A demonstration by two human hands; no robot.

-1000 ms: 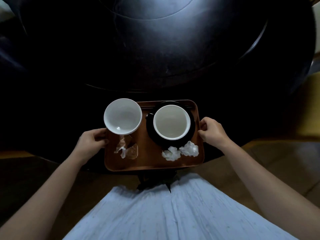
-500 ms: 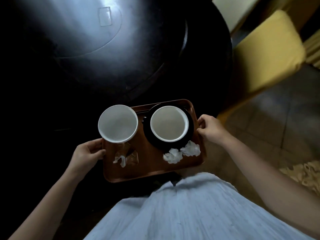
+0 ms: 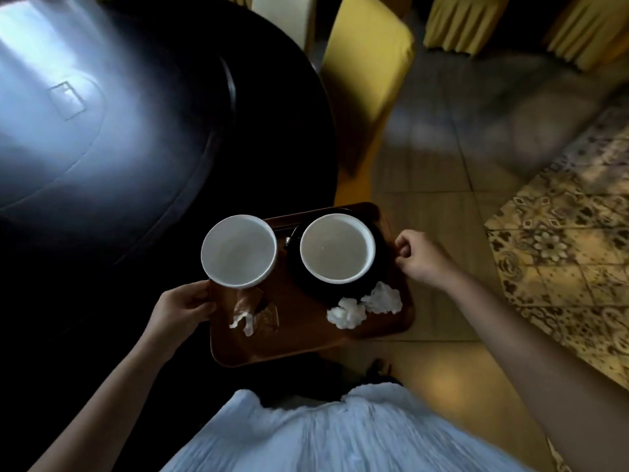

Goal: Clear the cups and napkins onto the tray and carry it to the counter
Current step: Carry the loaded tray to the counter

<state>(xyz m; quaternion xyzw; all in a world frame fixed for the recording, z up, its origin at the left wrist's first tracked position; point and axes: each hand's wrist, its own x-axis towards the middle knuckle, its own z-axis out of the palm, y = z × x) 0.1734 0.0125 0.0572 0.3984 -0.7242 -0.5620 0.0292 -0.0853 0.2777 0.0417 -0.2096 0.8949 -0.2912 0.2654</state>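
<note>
Tray (image 3: 306, 342) is being held at waist height by both hands, now clear of the dark round surface (image 3: 136, 131) and hanging partly over the tiled floor (image 3: 435, 185).

Left hand (image 3: 180, 310) is gripping the left rim, fingers closed on it, thumb on top. Right hand (image 3: 420, 255) is curling its fingers shut around the right rim near the far corner.

Load: left white cup (image 3: 238, 251) standing near the left edge; right white cup (image 3: 337, 248) sitting on a dark saucer (image 3: 340, 291); two crumpled napkins (image 3: 364, 304) just in front of the saucer; torn wrapper scraps (image 3: 252, 311) below the left cup.

Handling judgement: tray looking stiff, smooth and likely slick. Cups are probably ceramic, fragile and free to slide. Napkins are featherlight and could blow off. Opposite-rim hold seems right; keeping it level matters most.

Against half a second ago: view is swinging right, the surface is sliding off to the left, more floor, patterned carpet (image 3: 561, 267) and a yellow chair (image 3: 367, 63) are showing. Hands are keeping the same grips; load is not shifting noticeably. Clearing looks done; the carry is underway, counter not in view.
</note>
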